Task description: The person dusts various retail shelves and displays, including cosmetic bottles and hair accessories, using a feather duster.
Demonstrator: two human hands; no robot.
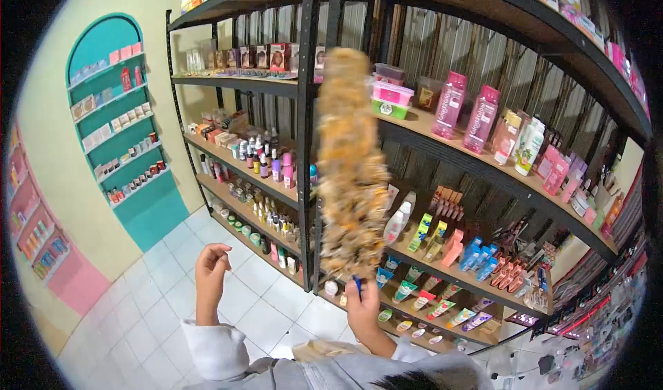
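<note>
My right hand (363, 307) is wrapped round the blue handle (356, 284) of a feather duster, low in the middle of the head view. The duster's brown, orange and cream feathers (352, 176) rise upright from my fist, smeared by motion. They stand in front of the black shelf post and hide part of the shelves behind. Off to the left, my left hand (211, 262) is raised over the floor, apart from the shelves. Its fingers are loosely bent, with nothing visible in them.
Black metal racks (311, 128) with wooden shelves carry many cosmetics. Pink bottles (450, 105) stand right of the duster, near a stacked pink and green tub (391, 100). Tubes (438, 309) lie lower down. A teal wall niche (148, 210) and white floor tiles (162, 279) are at left.
</note>
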